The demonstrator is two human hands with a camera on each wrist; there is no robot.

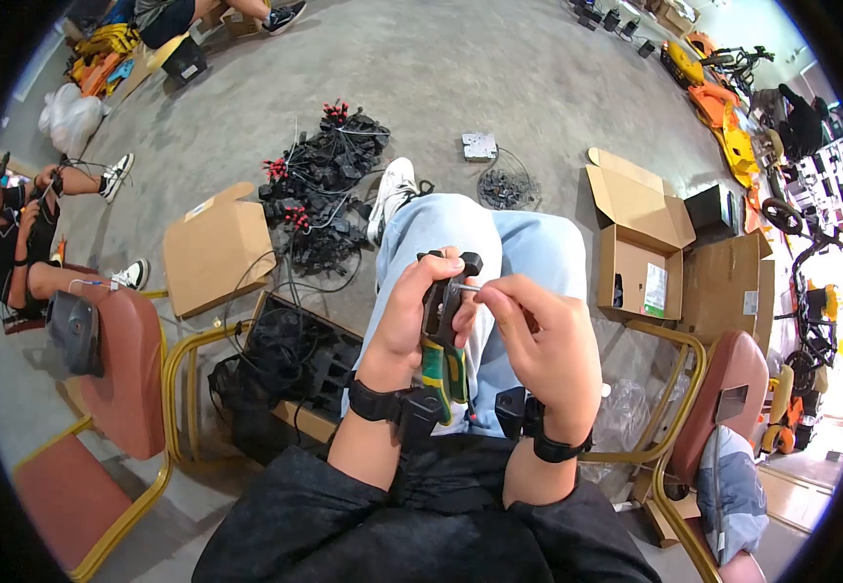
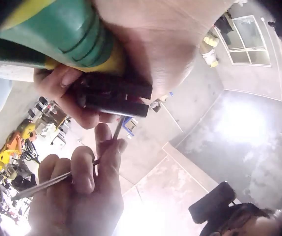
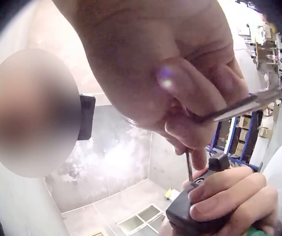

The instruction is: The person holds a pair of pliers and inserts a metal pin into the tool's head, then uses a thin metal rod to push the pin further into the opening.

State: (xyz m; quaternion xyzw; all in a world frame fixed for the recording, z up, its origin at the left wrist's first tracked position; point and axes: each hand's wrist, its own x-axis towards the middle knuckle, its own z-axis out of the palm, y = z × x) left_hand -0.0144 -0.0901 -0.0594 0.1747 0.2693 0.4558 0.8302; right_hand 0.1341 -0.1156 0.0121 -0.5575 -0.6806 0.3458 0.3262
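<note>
My left hand [image 1: 404, 325] grips a small black part [image 3: 188, 211] with a round recess in its face. Against the same palm lies a tool with green-and-yellow handles [image 2: 79, 37], which look like pliers handles. My right hand [image 1: 552, 350] pinches a bent metal hex key [image 3: 249, 105] between thumb and fingers. In the right wrist view the key's thin end meets the black part at the recess. Its longer arm sticks out past the right fingers in the left wrist view. Both hands are above my lap, and the left fingers hide much of the black part.
Piles of black parts with red pieces and cables [image 1: 319, 185] lie on the floor ahead. Open cardboard boxes [image 1: 640, 277] stand to the right, another cardboard box [image 1: 217, 248] to the left. Red chairs [image 1: 125, 374] flank me. A person [image 1: 28, 233] sits at far left.
</note>
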